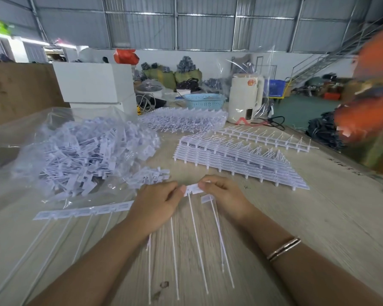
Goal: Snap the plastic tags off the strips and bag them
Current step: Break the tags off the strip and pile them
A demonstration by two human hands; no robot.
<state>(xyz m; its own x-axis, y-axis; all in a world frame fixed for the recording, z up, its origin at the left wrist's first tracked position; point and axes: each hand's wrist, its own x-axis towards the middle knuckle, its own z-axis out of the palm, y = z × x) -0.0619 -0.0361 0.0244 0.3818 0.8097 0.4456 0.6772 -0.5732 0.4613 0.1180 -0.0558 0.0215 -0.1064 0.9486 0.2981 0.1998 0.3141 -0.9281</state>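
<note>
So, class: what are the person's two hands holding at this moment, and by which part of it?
Both hands pinch the flat head ends of white plastic tags: the left hand from the left, the right hand from the right. The thin tails hang free toward the person.

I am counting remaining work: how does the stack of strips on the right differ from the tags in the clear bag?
The stack of strips lies in neat flat layers, tags joined, bare on the table. The bagged tags are separated, jumbled in a heap, inside the clear bag. Both are white plastic.
</note>
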